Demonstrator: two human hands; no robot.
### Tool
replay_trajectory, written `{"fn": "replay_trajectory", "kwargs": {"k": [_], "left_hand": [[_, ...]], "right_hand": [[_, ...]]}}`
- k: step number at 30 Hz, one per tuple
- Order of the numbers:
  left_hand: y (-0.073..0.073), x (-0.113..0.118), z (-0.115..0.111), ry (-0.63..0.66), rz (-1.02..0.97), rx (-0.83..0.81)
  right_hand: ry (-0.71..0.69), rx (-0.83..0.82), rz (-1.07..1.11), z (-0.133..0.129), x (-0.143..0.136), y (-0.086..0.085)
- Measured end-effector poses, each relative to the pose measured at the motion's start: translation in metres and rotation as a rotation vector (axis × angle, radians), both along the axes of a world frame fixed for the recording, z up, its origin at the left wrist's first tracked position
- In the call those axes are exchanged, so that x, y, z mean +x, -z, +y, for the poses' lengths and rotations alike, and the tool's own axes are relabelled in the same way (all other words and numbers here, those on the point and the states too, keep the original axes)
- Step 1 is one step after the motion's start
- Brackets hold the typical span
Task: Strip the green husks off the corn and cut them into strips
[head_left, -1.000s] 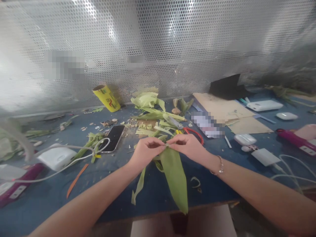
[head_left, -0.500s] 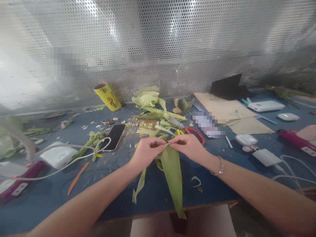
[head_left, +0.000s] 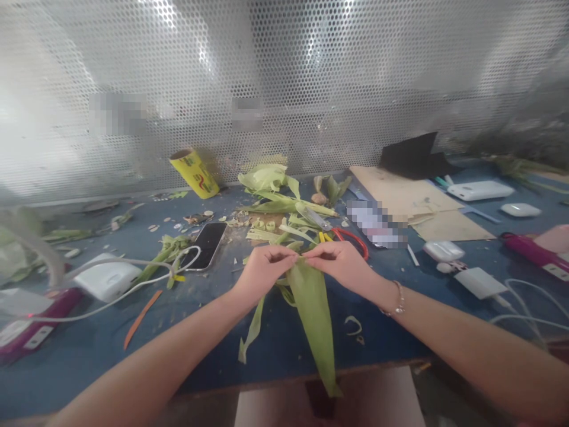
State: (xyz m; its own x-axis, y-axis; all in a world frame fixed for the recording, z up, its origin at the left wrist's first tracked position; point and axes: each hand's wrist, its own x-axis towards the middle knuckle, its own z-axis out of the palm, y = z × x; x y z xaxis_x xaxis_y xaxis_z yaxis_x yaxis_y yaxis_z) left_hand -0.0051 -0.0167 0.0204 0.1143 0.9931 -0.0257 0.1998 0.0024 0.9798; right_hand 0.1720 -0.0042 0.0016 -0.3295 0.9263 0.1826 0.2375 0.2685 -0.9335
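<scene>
A long green corn husk (head_left: pixel 313 320) hangs between my hands, its wide end up and its pointed tip over the table's front edge. My left hand (head_left: pixel 268 268) pinches the upper left corner of this husk. The upper right corner is pinched by my right hand (head_left: pixel 338 265), which has a bracelet at the wrist. Just beyond my right hand lie scissors (head_left: pixel 353 240) with red handles. A narrow husk strip (head_left: pixel 253 332) curls below my left hand. More husk leaves (head_left: pixel 280 204) are piled behind my hands.
A dark phone (head_left: pixel 208 244) lies left of my hands, near a white cable (head_left: pixel 111 301) and an orange strip (head_left: pixel 142 320). At the back stands a tilted yellow tube (head_left: pixel 198 175). Brown paper sheets (head_left: pixel 400 196), a white earbud case (head_left: pixel 443 251) and a white charger (head_left: pixel 480 283) are on the right.
The husk's lower tip has swung slightly to the right and down. Both hands keep their pinch on its top edge, nearly in the same place.
</scene>
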Motion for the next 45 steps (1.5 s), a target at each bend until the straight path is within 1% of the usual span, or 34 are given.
{"fn": "replay_trajectory", "kwargs": {"k": [5, 10, 17, 21, 23, 27, 29, 31, 33, 34, 35, 36, 37, 38, 39, 41, 43, 45], "left_hand": [[0.0, 0.001, -0.001, 0.047, -0.004, -0.037], [0.001, -0.001, 0.001, 0.078, 0.029, -0.031], [0.002, -0.001, 0.001, 0.066, 0.035, -0.012], [0.001, 0.0, 0.0, 0.055, -0.008, -0.029], [0.001, 0.001, -0.001, 0.052, -0.094, -0.081], [0.0, 0.006, -0.005, 0.106, -0.352, -0.285], [0.0, 0.009, -0.007, 0.121, -0.378, -0.336], [0.0, 0.01, -0.009, 0.098, -0.341, -0.342], [-0.002, 0.008, -0.008, 0.052, -0.309, -0.31], [-0.003, 0.007, -0.007, 0.027, -0.302, -0.285], [-0.004, 0.005, -0.006, 0.006, -0.302, -0.256], [-0.005, 0.003, -0.004, -0.013, -0.306, -0.228], [-0.005, 0.001, -0.002, -0.03, -0.31, -0.203], [-0.006, -0.001, 0.0, -0.047, -0.312, -0.183], [-0.006, -0.003, 0.002, -0.062, -0.312, -0.166], [-0.005, -0.007, 0.005, -0.088, -0.288, -0.135], [-0.003, -0.009, 0.007, -0.107, -0.23, -0.094], [-0.001, -0.011, 0.009, -0.135, -0.158, -0.035]], "right_hand": [[0.023, 0.029, -0.006, 0.002, 0.001, 0.001], [0.017, 0.056, -0.014, 0.003, 0.001, 0.003], [0.023, 0.04, 0.018, 0.003, 0.001, 0.004], [0.025, 0.005, 0.026, 0.003, 0.002, 0.002], [0.042, 0.002, 0.041, 0.003, 0.002, 0.0], [0.134, 0.019, 0.084, 0.004, -0.002, -0.001], [0.15, 0.005, 0.106, 0.007, -0.003, 0.0], [0.089, 0.0, 0.095, 0.011, 0.001, -0.001], [0.0, 0.052, -0.004, 0.019, 0.012, -0.003], [0.007, 0.107, -0.11, 0.023, 0.02, -0.004], [0.052, 0.185, -0.263, 0.027, 0.028, -0.005], [0.144, 0.256, -0.459, 0.032, 0.036, -0.006], [0.24, 0.277, -0.66, 0.035, 0.043, -0.006], [0.265, 0.235, -0.833, 0.039, 0.048, -0.005], [0.256, 0.192, -0.965, 0.041, 0.051, -0.004], [0.247, 0.187, -1.099, 0.044, 0.05, -0.001], [0.251, 0.199, -1.127, 0.045, 0.042, 0.001], [0.237, 0.155, -1.119, 0.047, 0.035, 0.002]]}}
